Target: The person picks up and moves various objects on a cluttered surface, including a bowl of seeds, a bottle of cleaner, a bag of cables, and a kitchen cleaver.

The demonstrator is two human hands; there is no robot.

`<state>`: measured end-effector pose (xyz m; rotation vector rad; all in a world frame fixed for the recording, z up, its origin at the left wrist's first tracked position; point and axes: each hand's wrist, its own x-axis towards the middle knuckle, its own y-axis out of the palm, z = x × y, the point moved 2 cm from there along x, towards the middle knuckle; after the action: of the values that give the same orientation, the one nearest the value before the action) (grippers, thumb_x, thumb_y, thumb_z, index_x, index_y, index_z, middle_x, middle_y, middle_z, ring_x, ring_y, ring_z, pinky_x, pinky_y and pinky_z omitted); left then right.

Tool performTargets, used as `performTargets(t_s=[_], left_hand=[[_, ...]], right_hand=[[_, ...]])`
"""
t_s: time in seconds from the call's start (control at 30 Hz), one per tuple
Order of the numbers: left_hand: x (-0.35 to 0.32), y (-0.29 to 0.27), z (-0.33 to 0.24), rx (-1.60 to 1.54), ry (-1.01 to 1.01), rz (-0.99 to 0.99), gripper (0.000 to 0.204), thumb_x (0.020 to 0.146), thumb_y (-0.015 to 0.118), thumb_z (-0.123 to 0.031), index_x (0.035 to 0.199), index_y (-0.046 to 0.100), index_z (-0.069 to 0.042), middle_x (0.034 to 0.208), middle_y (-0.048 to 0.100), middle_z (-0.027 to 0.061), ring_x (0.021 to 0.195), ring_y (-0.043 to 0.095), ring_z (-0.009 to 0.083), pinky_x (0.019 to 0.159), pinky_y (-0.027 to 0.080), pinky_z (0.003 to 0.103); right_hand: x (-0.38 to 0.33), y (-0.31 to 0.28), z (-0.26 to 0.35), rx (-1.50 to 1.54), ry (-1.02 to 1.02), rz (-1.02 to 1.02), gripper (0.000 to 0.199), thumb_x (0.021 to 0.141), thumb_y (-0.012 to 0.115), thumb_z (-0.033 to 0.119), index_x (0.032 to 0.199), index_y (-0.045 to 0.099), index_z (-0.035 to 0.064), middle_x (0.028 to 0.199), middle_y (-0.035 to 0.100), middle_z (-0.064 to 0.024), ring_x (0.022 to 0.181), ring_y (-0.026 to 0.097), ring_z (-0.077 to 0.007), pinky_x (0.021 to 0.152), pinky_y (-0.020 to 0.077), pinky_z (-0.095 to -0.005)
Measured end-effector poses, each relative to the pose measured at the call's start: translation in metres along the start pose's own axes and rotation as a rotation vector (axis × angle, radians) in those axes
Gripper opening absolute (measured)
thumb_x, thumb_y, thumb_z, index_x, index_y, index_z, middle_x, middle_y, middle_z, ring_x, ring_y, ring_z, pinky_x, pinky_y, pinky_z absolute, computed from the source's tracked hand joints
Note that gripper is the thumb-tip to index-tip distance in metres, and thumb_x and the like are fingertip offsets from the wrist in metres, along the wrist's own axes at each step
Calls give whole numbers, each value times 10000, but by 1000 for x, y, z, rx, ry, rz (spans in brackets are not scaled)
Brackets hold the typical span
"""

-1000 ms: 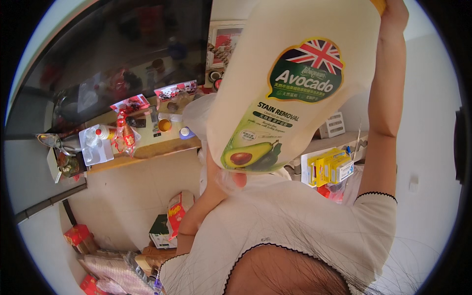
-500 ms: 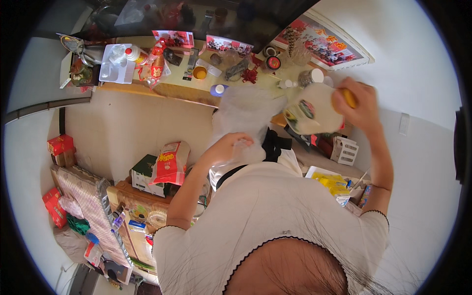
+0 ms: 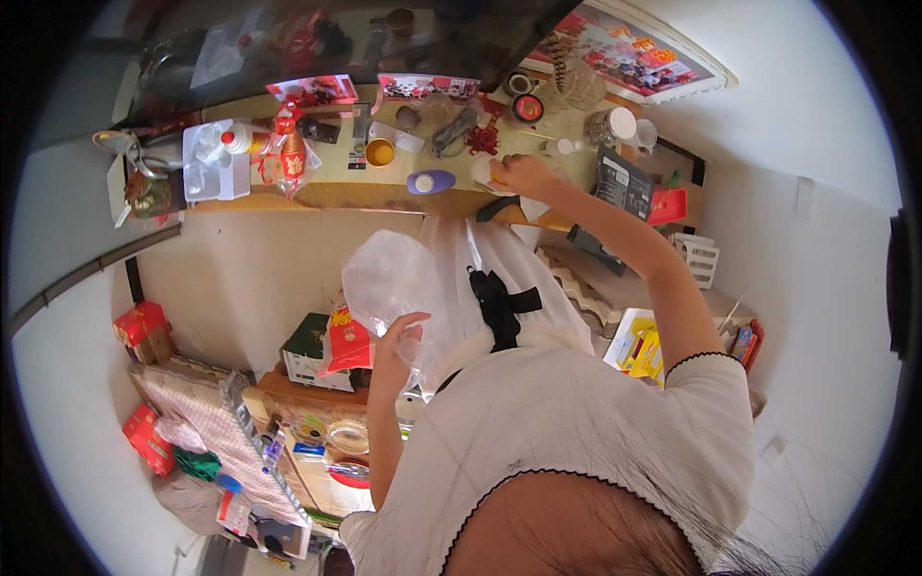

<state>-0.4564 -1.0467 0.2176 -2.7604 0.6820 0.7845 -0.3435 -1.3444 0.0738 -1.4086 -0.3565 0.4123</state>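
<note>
My left hand (image 3: 399,341) is closed round a clear plastic bag (image 3: 389,278), which puffs up above my fingers in front of my body. Over the front edge of the table, my right arm reaches forward. At its end my right hand (image 3: 526,178) grips a small whitish container (image 3: 483,171) with a bit of yellow showing by the fingertips. My fingers cover much of that container. To its left lies a blue-purple bottle (image 3: 429,182) with a white cap, and beyond that stands a gold cup (image 3: 380,152).
Along the tabletop (image 3: 331,173) are a white tray (image 3: 213,173), red ornaments (image 3: 291,154), a lidded clear jar (image 3: 610,125) and a dark grey packet (image 3: 622,187). A white box with yellow packs (image 3: 636,346) sits at my right. Cartons and a red bag (image 3: 346,338) stand at left.
My right hand has swung left and down with the container, from the raised right side to the table. My left hand has moved left with the plastic bag, which now puffs out more.
</note>
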Motion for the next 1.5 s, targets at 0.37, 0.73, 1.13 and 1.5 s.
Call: performTargets(t_s=[0.37,0.73,1.13,1.5], left_hand=[[15,0,-7,-54,-240,34,174,788,448,-81,947,517,-71,723,479,-2,640,403,66,589,345,181],[17,10,11,26,-258,29,239,740,410,-4,945,518,-63,673,434,-21,600,368,48,545,308,159],[-8,26,28,112,-513,-19,265,725,420,-21,965,516,-80,630,393,-48,556,368,33,494,291,156],[7,57,22,216,-473,19,290,686,416,4,948,527,-54,599,359,-55,539,352,24,475,265,147]], right_hand=[[23,47,33,-28,218,13,280,632,546,274,747,436,43,642,510,-86,615,532,-213,492,437,-323],[-63,38,53,581,1005,-415,364,650,550,232,905,463,-13,806,501,-195,763,498,-308,671,396,-377],[-86,206,36,1164,1737,239,476,716,496,426,563,535,-23,505,534,-108,463,527,-213,454,427,-297],[-100,179,54,1042,1899,-362,308,663,544,228,756,510,-64,595,532,-162,611,536,-231,553,420,-316]])
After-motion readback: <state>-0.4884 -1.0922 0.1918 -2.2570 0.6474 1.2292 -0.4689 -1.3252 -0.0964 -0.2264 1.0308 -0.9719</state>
